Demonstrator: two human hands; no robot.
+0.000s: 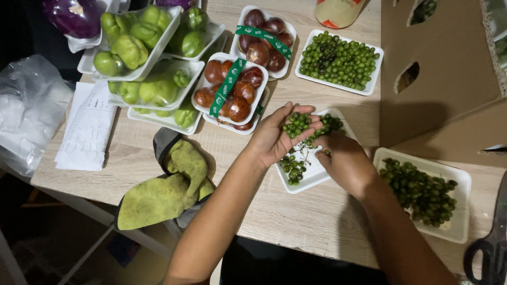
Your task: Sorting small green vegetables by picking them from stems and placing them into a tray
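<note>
My left hand (274, 140) is cupped palm up over a white foam tray (311, 177) and holds a small pile of green berries (297, 124). My right hand (346, 161) rests on the same tray, fingers curled down among berry stems; what the fingertips pinch is hidden. More loose green berries (292, 168) lie on the tray's near-left part.
Two other white trays of green berries sit at the far middle (340, 60) and near right (422, 192). Trays of brown round fruit (232, 89), green chayotes (142, 42), a yellow-green cloth (163, 192), a paper receipt (87, 129), a cardboard box (438, 63) and scissors (491, 243) surround them.
</note>
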